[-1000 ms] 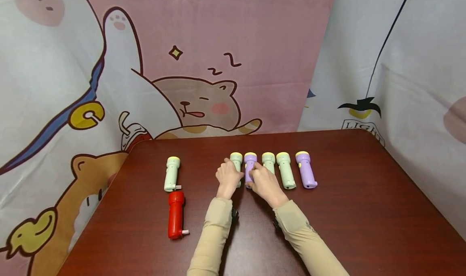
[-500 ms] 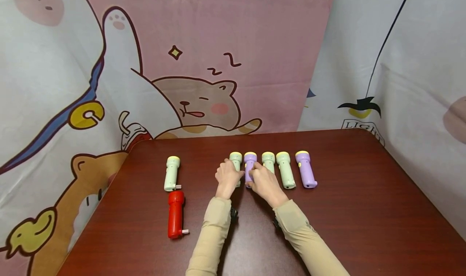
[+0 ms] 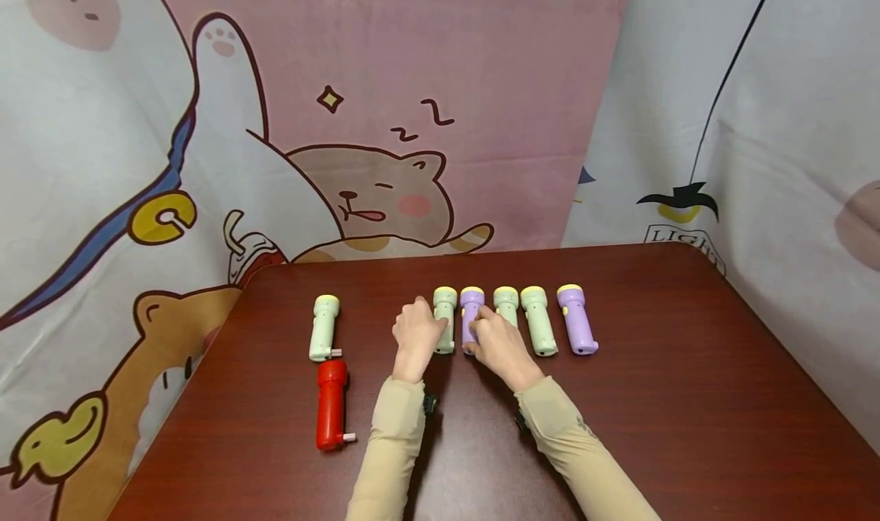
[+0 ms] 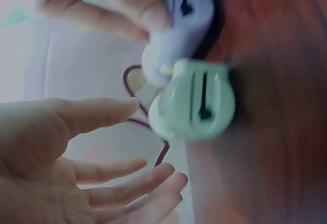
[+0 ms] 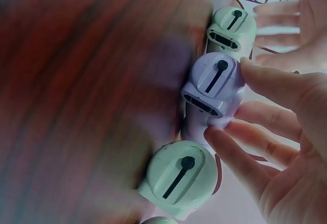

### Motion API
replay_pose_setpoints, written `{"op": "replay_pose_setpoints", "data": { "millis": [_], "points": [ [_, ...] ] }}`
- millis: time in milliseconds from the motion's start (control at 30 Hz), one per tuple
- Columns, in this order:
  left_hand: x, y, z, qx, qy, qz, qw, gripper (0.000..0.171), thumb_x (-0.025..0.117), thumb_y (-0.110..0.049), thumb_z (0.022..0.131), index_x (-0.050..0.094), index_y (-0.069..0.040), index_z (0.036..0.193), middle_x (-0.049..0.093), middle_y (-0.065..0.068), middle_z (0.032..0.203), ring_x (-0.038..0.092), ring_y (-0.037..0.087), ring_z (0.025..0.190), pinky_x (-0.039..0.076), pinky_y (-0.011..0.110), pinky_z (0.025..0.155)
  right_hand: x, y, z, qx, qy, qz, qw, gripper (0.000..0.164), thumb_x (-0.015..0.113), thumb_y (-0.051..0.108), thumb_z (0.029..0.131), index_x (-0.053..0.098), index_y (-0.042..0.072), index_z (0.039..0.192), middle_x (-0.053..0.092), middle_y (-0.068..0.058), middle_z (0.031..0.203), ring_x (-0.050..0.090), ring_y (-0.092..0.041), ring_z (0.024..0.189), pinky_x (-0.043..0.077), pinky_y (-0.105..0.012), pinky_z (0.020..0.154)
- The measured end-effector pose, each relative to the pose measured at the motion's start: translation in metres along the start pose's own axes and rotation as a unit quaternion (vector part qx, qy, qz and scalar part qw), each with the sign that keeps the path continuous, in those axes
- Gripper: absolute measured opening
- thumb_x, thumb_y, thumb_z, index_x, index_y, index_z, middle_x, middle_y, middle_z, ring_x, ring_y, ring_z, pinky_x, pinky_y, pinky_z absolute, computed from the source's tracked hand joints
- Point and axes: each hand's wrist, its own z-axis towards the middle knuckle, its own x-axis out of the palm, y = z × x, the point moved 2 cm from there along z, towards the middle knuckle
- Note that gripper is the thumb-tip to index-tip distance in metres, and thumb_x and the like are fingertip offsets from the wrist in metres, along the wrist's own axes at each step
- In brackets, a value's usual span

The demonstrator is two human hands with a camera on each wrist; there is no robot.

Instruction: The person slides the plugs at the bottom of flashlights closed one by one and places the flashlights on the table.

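Note:
My left hand (image 3: 415, 336) is at the left side of a pale green flashlight (image 3: 444, 299). Its fingers are spread in the left wrist view, with a gap between them and that green flashlight (image 4: 204, 101). Thumb and fingers of my right hand (image 3: 505, 347) pinch the sides of a purple flashlight (image 3: 471, 301), which lies just right of the green one. The right wrist view shows the end of this purple flashlight (image 5: 214, 81) between thumb and fingertips. A second green flashlight (image 3: 506, 299) is partly hidden behind the right hand.
Farther right in the row lie another green flashlight (image 3: 539, 322) and a purple one (image 3: 578, 322). At the left, a green flashlight (image 3: 323, 328) and a red flashlight (image 3: 331, 406) lie with small pale pieces sticking out near their ends. A printed cloth (image 3: 522, 124) hangs behind the brown table (image 3: 687, 399).
My left hand has let go of the pale green flashlight and shifted a little to the left, uncovering more of it. The right hand keeps its place on the purple flashlight.

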Motion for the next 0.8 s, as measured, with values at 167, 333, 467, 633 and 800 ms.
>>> {"op": "replay_pose_setpoints", "data": {
  "millis": [167,333,467,633,800],
  "points": [
    [-0.019,0.016,-0.004,-0.033,-0.017,0.002,0.9993,0.031,0.074,-0.025,0.077,0.062,0.001,0.088,0.069,0.025,0.091,0.066,0.044,0.083,0.052,0.053,0.066,0.0,0.0,0.0,0.001,0.002,0.0,1.0,0.026,0.084,0.02,0.067,0.061,0.009,0.062,0.051,-0.005,0.078,0.057,-0.024,0.065,0.048,-0.039,0.057],
    [-0.044,0.03,-0.012,-0.077,-0.025,0.023,0.9965,0.036,0.073,-0.025,0.078,0.062,0.004,0.096,0.067,0.028,0.096,0.065,0.045,0.085,0.052,0.055,0.07,-0.001,0.001,0.0,0.004,0.007,-0.001,1.0,0.028,0.084,0.02,0.067,0.06,0.008,0.062,0.051,-0.005,0.077,0.058,-0.025,0.065,0.047,-0.039,0.057],
    [-0.062,0.043,-0.018,-0.107,-0.023,0.035,0.9934,0.039,0.073,-0.024,0.077,0.061,0.007,0.098,0.066,0.031,0.099,0.065,0.047,0.087,0.052,0.055,0.071,-0.001,0.0,0.0,0.007,0.009,-0.002,1.0,0.027,0.084,0.021,0.067,0.061,0.007,0.064,0.052,-0.005,0.077,0.059,-0.026,0.066,0.047,-0.04,0.056],
    [-0.08,0.061,-0.023,-0.151,-0.007,0.042,0.9876,0.043,0.074,-0.024,0.075,0.063,0.008,0.101,0.065,0.032,0.105,0.063,0.048,0.094,0.05,0.055,0.074,-0.001,0.0,0.0,0.006,0.007,0.0,1.0,0.028,0.084,0.021,0.066,0.061,0.007,0.063,0.051,-0.005,0.077,0.057,-0.026,0.065,0.046,-0.04,0.055],
    [-0.093,0.082,-0.029,-0.212,0.026,0.049,0.9757,0.054,0.077,-0.026,0.072,0.062,0.009,0.111,0.061,0.033,0.112,0.06,0.049,0.101,0.051,0.055,0.075,-0.001,0.0,0.001,0.006,0.01,0.003,1.0,0.028,0.085,0.02,0.067,0.06,0.008,0.061,0.05,-0.005,0.076,0.055,-0.023,0.063,0.045,-0.039,0.055]
  ]
}}
